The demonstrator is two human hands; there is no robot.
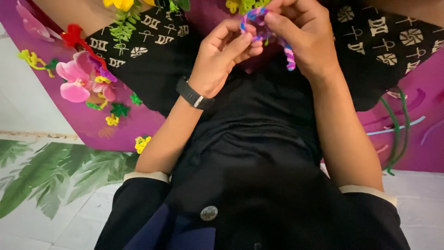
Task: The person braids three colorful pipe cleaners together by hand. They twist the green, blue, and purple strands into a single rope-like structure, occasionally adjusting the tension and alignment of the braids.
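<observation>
Nearest to the camera is the person's black shirt [259,185], which fills the lower middle of the view and has one round silver button [209,213] on it. Under the person lies a big purple mat [92,120], and it covers the floor from the upper left to the right side. On the lower left the floor [41,185] shows a print of green leaves on a pale ground. Across the lap there is a black cloth with pale signs [388,41], spread to both sides of the hands. The two bare forearms go up from the rolled sleeves to the top middle of the view. The left hand [222,58] has a black watch [194,95] on the wrist; its fingers are bent and the fingertips press on a twisted pipe cleaner [289,55] in purple, blue and pink. The right hand [300,39] is closed over the same pipe cleaner from above, and it pinches the upper coil between thumb and fingers, so both hands grip it together just above the lap. The lower end of the pipe cleaner hangs free beside the right palm. On the mat at the left lies a pink flower [76,81] made by hand, with a red piece [74,34] near it and some small yellow and green pieces around. At the right side some thin green stems [395,134] lie in a curve on the mat.
</observation>
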